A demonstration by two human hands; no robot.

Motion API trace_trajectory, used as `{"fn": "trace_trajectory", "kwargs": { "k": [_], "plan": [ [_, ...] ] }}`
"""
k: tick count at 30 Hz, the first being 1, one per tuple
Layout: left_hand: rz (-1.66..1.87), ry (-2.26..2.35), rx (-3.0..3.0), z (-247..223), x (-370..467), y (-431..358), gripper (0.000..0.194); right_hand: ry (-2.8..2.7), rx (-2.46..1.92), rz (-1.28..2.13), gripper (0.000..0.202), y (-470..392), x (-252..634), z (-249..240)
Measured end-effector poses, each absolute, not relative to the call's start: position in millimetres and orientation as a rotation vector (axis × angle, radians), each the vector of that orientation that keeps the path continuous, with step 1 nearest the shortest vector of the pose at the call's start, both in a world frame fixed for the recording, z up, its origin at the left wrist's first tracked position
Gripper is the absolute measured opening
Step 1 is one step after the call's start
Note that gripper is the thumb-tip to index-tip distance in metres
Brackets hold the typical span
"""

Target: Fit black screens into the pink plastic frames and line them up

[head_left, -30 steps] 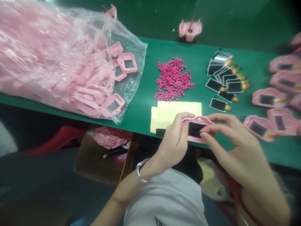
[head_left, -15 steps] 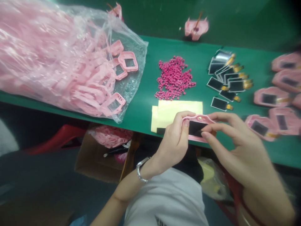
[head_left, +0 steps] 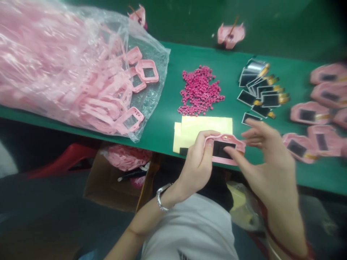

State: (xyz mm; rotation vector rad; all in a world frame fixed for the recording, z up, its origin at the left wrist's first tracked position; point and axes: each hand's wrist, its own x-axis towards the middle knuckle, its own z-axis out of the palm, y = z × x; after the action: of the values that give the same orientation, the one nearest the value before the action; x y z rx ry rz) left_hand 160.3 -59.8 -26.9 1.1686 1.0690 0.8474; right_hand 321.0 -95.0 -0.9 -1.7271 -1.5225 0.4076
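My left hand (head_left: 197, 162) grips a pink plastic casing (head_left: 225, 162) by its left end, the thumb lying over the front edge. A black rectangular panel (head_left: 219, 149) fills most of the casing. The thumb of my right hand (head_left: 268, 166) lies over the right part of that panel, with the other fingers lifted apart beyond the casing's right end. Behind the casing, yellow sheets (head_left: 207, 124) lie on the green table. Small display screens with orange ribbon tails (head_left: 246, 97) are fanned out past my right hand.
A clear bag of pink frames (head_left: 62, 68) covers the table's left. Magenta button pieces (head_left: 202, 88) form a pile mid-table. Several pink casings with dark panels (head_left: 309, 112) lie on the right. Below the table edge stands a cardboard box (head_left: 108, 191) with bagged pink parts.
My right fingers have opened away from the casing, leaving the thumb over the panel. My left hand and the casing have shifted slightly left.
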Motion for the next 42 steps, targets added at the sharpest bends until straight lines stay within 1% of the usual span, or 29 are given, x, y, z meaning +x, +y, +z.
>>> {"fn": "trace_trajectory", "kwargs": {
  "k": [1,3,4,5,6,8,9,10,11,13,14,16,19,23,25,28,32,35,38,42],
  "plan": [
    [0.838,1.066,1.098,-28,159,-60,0.026,-1.39,-1.688,0.478,0.045,-90,326,-5],
    [0.817,1.054,0.976,-28,158,-59,0.024,-1.216,-1.664,0.564,0.034,-74,338,-14],
    [0.815,1.059,0.945,-28,157,-58,0.02,-1.224,-1.699,0.562,0.034,-63,344,-19],
    [0.821,1.076,0.937,-28,157,-58,0.016,-1.287,-1.754,0.533,0.038,-50,349,-24],
    [0.838,1.104,0.949,-28,156,-57,0.017,-1.38,-1.814,0.486,0.038,-35,351,-30],
    [0.885,1.163,0.998,-27,154,-55,0.027,-1.542,-1.878,0.418,0.035,-6,350,-40],
    [0.907,1.181,1.02,-28,152,-55,0.029,-1.592,-1.896,0.389,0.041,8,346,-45],
    [0.924,1.192,1.036,-28,150,-55,0.026,-1.635,-1.917,0.358,0.047,19,340,-49],
    [0.935,1.196,1.043,-28,148,-55,0.022,-1.681,-1.944,0.316,0.047,27,335,-53],
    [0.948,1.186,1.028,-29,142,-57,0.014,-1.766,-1.984,0.245,0.033,36,326,-58],
    [0.948,1.174,1.01,-29,139,-57,0.015,-1.798,-1.983,0.215,0.025,37,324,-59],
    [0.951,1.149,0.969,-29,134,-59,0.018,-1.803,-1.927,0.181,0.016,33,325,-61],
    [0.968,1.142,0.915,-27,128,-59,0.023,-1.713,-1.806,0.155,0.012,22,335,-58],
    [0.986,1.143,0.898,-26,124,-59,0.028,-1.483,-1.769,0.147,0.019,-5,342,-41],
    [0.982,1.129,0.896,-27,123,-60,0.032,-1.41,-1.736,0.169,0.018,-25,337,-27],
    [0.928,1.106,0.918,-27,122,-61,0.038,-1.623,-1.512,0.188,0.008,-56,321,-5],
    [0.752,1.036,1.004,-25,123,-62,0.051,-2.094,-1.146,0.091,0.02,-81,303,8],
    [0.657,0.956,1.021,-20,126,-62,0.059,-2.245,-1.064,0.024,0.018,-85,301,6],
    [0.653,0.927,1.049,-13,128,-63,0.056,-2.29,-1.068,0.038,0.018,-86,306,4],
    [0.639,0.933,1.06,-9,128,-63,0.04,-2.125,-1.18,-0.004,0.028,-95,313,4]
  ]
}}
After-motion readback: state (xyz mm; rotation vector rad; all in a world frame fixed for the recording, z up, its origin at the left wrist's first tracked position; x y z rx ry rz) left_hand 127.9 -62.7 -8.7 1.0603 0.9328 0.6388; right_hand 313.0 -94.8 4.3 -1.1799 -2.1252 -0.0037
